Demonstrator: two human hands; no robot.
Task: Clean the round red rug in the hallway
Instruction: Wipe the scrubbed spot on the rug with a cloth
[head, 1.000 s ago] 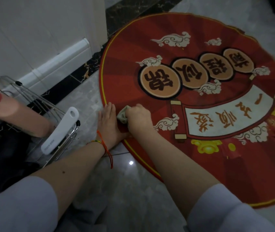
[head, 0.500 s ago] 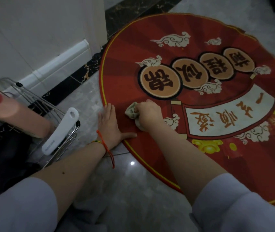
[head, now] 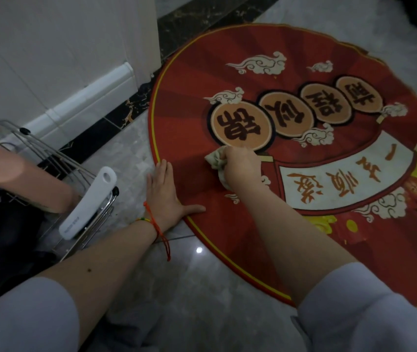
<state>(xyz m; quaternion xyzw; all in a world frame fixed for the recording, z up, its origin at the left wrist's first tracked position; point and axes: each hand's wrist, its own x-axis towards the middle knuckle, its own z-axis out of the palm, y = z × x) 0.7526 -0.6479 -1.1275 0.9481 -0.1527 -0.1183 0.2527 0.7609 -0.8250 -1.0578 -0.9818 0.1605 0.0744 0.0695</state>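
Right hand (head: 243, 168) is clutching a cloth (head: 216, 160) on the red rug (head: 253, 237); left hand (head: 165, 193) is lying flat; wire rack (head: 49, 158) is standing just left.

The round red rug (head: 304, 153) has big dark Chinese letters on it, one in each of four orange circles (head: 243, 123). They are upside down from here and hard to read. A white banner (head: 349, 179) on the rug holds more orange letters. The white handle (head: 88, 201) by the wire rack has tiny grey writing, too small to read.
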